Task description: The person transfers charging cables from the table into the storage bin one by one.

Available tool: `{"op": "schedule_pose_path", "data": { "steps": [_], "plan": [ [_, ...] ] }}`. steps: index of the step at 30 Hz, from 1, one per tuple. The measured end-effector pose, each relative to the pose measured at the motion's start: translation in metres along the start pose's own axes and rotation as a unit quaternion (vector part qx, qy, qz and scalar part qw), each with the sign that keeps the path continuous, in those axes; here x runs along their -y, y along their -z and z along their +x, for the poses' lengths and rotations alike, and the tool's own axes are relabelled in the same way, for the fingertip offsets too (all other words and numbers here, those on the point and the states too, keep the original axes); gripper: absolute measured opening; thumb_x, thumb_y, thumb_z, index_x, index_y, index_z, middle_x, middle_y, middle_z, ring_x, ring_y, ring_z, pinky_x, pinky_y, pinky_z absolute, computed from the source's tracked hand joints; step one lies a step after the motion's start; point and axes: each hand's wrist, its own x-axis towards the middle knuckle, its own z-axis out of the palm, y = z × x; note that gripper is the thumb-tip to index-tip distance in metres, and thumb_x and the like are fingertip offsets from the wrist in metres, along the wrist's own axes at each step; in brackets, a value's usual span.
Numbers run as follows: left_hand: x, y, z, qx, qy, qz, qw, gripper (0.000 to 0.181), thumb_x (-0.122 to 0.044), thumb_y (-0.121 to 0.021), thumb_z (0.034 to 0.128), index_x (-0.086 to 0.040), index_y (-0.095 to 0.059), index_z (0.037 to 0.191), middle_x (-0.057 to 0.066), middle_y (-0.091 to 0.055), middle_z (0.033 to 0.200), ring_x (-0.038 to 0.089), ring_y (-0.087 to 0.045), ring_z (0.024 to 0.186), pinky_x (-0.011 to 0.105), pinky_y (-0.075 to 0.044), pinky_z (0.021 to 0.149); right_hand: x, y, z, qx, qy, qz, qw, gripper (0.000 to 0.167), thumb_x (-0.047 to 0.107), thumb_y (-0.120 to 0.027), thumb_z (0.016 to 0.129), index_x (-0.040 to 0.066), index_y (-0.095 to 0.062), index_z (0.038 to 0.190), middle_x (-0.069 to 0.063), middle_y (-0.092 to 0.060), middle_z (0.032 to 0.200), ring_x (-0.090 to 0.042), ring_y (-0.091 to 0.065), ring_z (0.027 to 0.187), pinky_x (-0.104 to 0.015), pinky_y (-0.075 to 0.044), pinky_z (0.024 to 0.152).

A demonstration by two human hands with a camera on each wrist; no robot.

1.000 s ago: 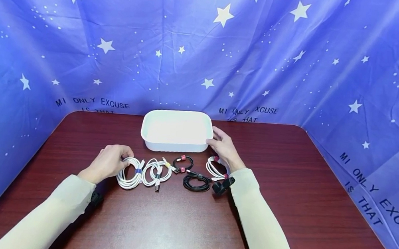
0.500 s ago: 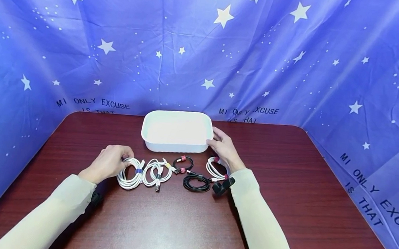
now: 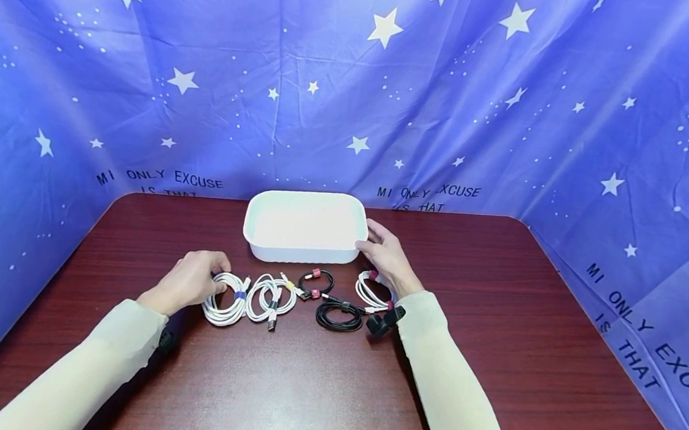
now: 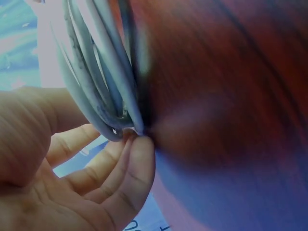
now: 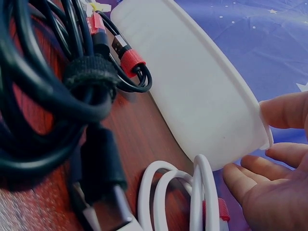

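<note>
Dark red tabletop (image 3: 227, 397) nearest, with the person's pale sleeves reaching in from either side.

Cables next, five in all, each wound and strapped, so I judged the coiling done. Every one lay outside the tray, and none showed within it; on that showing, the carrying, if any, looked hardly begun.

Left hand (image 3: 189, 276): gripped the far left edge of the blue-strapped white coil (image 3: 221, 318), thumb to one side and fingertips curled under the other. Coil sat just inboard of the palm, to the hand's right. Left wrist view was murky; whether that edge was off the wood, I couldn't tell.

Rightward from there, the dark-strapped white coil (image 3: 274, 310) lay beside the first. Then the larger black coil (image 3: 337, 324), a little nearer the person, and the small black coil (image 5: 138, 87) with red straps, farther back, close below the tray's near wall. White coil with red straps (image 5: 208, 192) lay under the right forearm, its strands partly hidden from above.

Right hand (image 3: 389, 257): pinched the rim at the right near corner of the white tray (image 3: 306, 255), which lay to that hand's left and beyond the cables.

Farthest: blue starred curtain (image 3: 315, 67), lettered low down.
</note>
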Motion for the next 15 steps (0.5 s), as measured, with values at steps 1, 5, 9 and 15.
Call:
{"op": "schedule_pose_path", "data": {
  "steps": [1,5,9,15],
  "plan": [
    [-0.0003,-0.0001,0.0002,0.005,0.0,0.001,1.0,0.017,-0.003,-0.075,0.0719,-0.013,-0.066,0.082,0.002,-0.064,0.077,0.022,-0.059,0.074,0.044,-0.047,0.066,0.0002,0.0,-0.0001,0.0,-0.001,0.001,1.0,0.066,-0.008,-0.055,0.089,0.001,-0.028,0.148,-0.021,-0.04,0.144,-0.029,-0.043,0.129,-0.036,-0.036,0.107],
    [-0.0016,-0.0024,0.0022,0.015,-0.011,0.007,0.9998,0.018,0.0,-0.074,0.0724,-0.014,-0.068,0.081,-0.003,-0.061,0.072,0.019,-0.055,0.069,0.041,-0.046,0.062,0.0001,0.0002,-0.0002,-0.002,-0.001,-0.001,1.0,0.066,-0.008,-0.055,0.089,0.001,-0.029,0.148,-0.021,-0.041,0.143,-0.029,-0.044,0.128,-0.036,-0.037,0.106],
    [-0.0027,-0.0043,0.0028,0.011,-0.021,0.01,0.9997,0.018,0.002,-0.072,0.073,-0.014,-0.067,0.079,-0.004,-0.058,0.069,0.018,-0.053,0.066,0.041,-0.045,0.061,0.0002,0.0004,-0.0008,-0.005,-0.001,-0.009,0.9999,0.066,-0.007,-0.055,0.089,0.002,-0.028,0.148,-0.021,-0.042,0.143,-0.028,-0.045,0.127,-0.035,-0.038,0.105],
    [-0.0017,-0.0046,0.0009,0.005,-0.022,0.011,0.9997,0.019,0.002,-0.068,0.0735,-0.015,-0.068,0.081,-0.006,-0.054,0.065,0.017,-0.05,0.063,0.038,-0.043,0.058,0.0015,-0.0008,-0.0018,-0.004,-0.003,0.0,1.0,0.066,-0.008,-0.055,0.088,0.002,-0.03,0.148,-0.021,-0.043,0.142,-0.028,-0.045,0.127,-0.036,-0.038,0.105]
  ]
}}
